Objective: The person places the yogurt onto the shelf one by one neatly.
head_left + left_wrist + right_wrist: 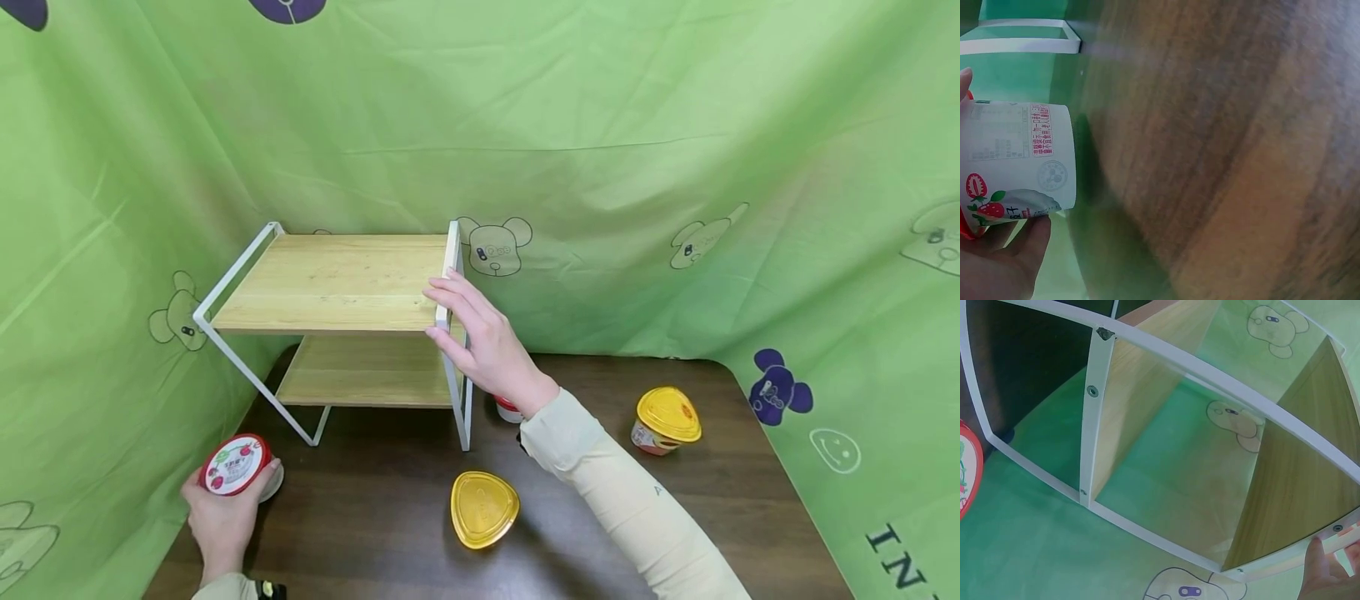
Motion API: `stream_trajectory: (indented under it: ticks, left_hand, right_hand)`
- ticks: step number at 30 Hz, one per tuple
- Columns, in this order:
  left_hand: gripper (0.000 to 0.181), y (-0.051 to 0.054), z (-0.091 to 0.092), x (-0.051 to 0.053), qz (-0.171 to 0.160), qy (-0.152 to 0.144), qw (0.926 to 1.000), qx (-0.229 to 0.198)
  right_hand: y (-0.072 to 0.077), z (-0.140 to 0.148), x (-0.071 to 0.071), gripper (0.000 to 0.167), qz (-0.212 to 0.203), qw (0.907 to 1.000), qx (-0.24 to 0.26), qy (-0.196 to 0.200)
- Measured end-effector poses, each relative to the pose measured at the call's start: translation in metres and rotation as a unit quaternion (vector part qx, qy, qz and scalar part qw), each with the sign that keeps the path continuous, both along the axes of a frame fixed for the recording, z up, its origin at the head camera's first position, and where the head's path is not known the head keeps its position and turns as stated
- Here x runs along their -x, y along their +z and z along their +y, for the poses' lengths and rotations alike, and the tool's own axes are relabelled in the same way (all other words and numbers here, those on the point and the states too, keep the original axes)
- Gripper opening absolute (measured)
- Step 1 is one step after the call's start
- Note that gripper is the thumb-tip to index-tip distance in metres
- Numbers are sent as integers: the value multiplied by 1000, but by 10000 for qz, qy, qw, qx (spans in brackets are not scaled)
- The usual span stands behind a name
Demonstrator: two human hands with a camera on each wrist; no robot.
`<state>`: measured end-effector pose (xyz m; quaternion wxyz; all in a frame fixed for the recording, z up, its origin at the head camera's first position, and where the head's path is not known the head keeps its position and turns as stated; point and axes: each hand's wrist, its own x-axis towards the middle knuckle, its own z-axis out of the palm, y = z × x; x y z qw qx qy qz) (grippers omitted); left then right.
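My left hand (pixel 223 518) grips a white paper cup (pixel 1019 159) with strawberry prints, its red-rimmed lid tilted upward near the table's left side. In the left wrist view, fingers support its lower side. My right hand (pixel 487 337) lies across the right side frame of a two-tier shelf (pixel 337 283), its fingers fairly straight over the white top bar and the thumb apart by the front corner. The right wrist view has the thumb touching the frame beside a board. The shelf stands upright, with wooden boards and white metal legs.
A yellow-lidded tub (pixel 484 510) sits in front of the shelf; another yellow-lidded tub (pixel 666 419) stands at the right. A red-rimmed cup (pixel 510 409) beside the shelf is partly hidden by my right wrist. Green printed cloth (pixel 637 125) surrounds the dark wooden table (pixel 360 533).
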<state>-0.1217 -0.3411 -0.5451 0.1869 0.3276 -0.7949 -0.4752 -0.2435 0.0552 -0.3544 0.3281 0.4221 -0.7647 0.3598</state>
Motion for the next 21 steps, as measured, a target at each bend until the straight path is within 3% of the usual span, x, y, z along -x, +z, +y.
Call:
stream_trajectory:
  ticks: [9, 21]
  left_hand:
    - [119, 10, 5, 5, 167, -45, 9998, 105]
    - [117, 19, 6, 5, 300, -15, 9994, 197]
  right_hand:
    - [1, 1, 0, 44, 16, 10000, -7, -5]
    - [0, 1, 1, 44, -70, 10000, -44, -27]
